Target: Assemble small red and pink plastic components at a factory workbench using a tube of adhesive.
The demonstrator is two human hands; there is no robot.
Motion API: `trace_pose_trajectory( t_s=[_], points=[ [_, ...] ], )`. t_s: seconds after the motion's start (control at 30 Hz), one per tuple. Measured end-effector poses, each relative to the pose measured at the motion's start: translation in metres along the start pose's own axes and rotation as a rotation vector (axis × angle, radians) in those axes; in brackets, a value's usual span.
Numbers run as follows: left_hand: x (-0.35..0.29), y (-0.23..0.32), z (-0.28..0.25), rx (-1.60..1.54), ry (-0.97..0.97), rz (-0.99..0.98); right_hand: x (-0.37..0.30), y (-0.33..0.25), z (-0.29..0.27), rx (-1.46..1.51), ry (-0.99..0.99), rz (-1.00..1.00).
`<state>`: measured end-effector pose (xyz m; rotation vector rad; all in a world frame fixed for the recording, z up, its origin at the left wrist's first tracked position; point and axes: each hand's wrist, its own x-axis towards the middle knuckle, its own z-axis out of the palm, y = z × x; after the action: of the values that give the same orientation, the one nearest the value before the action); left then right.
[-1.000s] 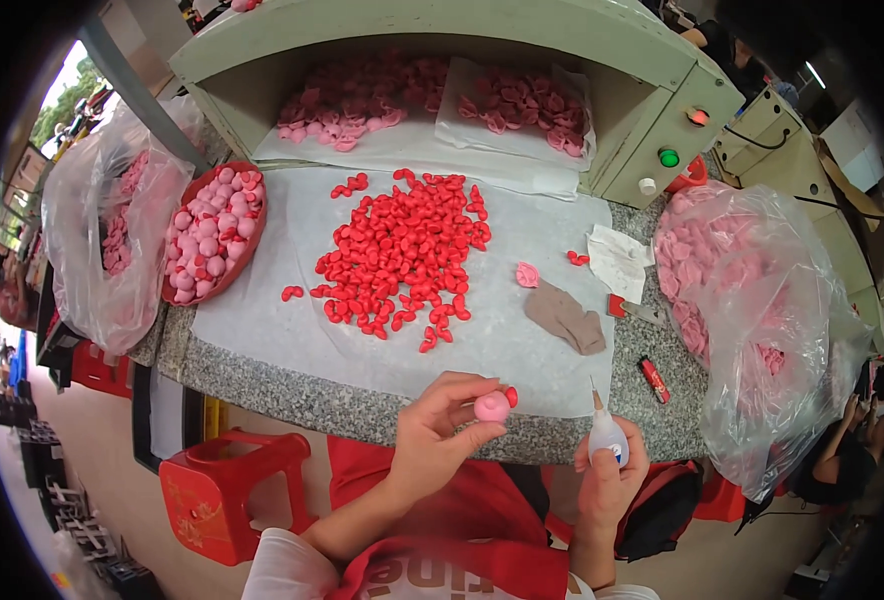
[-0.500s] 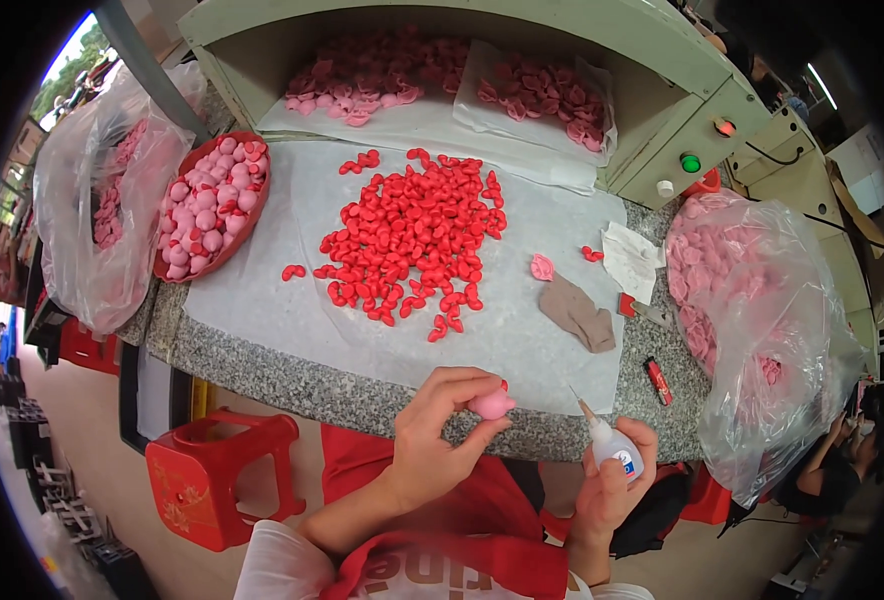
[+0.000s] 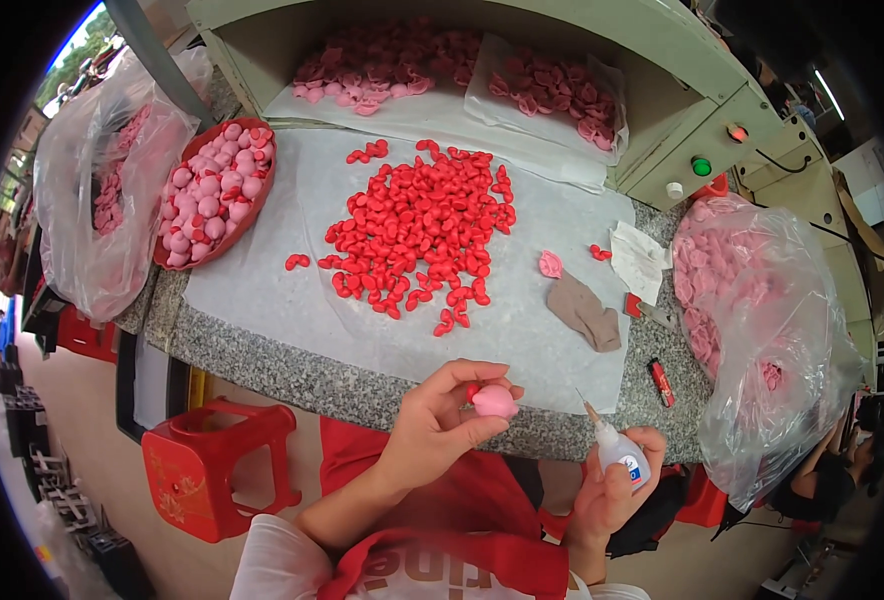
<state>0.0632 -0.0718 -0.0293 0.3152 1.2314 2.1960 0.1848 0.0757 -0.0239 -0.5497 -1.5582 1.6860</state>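
Between the thumb and fingers of my left hand (image 3: 437, 420) is a small pink round piece (image 3: 496, 401), with a red curved piece (image 3: 471, 392) against its left side. Whether the two are joined I cannot tell. My right hand (image 3: 612, 490) grips a white squeeze bottle (image 3: 623, 458), its thin needle tip pointing up and to the left, apart from the pink piece. Both hands are over the front edge of the table. Beyond them, a heap of red curved pieces (image 3: 417, 225) lies on white sheeting (image 3: 262, 310).
A red basket (image 3: 265, 200) of pink balls stands at the left, beside a clear plastic bag (image 3: 72, 230). Right of the heap lie a brown cloth (image 3: 584, 313), a red marker-like tube (image 3: 660, 382) and a bag of pink pieces (image 3: 762, 340). A green cabinet (image 3: 682, 150) stands behind.
My left hand has turned the pink piece, so the red piece on its left side shows more. The right hand with the bottle has shifted slightly right. The whole view has shifted a little.
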Motion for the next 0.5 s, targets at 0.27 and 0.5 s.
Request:
trace_pose_trajectory(
  t_s=[0.27,0.5],
  points=[
    [0.005,0.002,-0.011,-0.459,-0.06,-0.242,-0.013,-0.02,0.011,-0.253,0.012,-0.133],
    [0.007,-0.007,-0.017,-0.583,-0.156,-0.253,0.0,-0.024,0.02,-0.375,-0.399,-0.505]
  ],
)
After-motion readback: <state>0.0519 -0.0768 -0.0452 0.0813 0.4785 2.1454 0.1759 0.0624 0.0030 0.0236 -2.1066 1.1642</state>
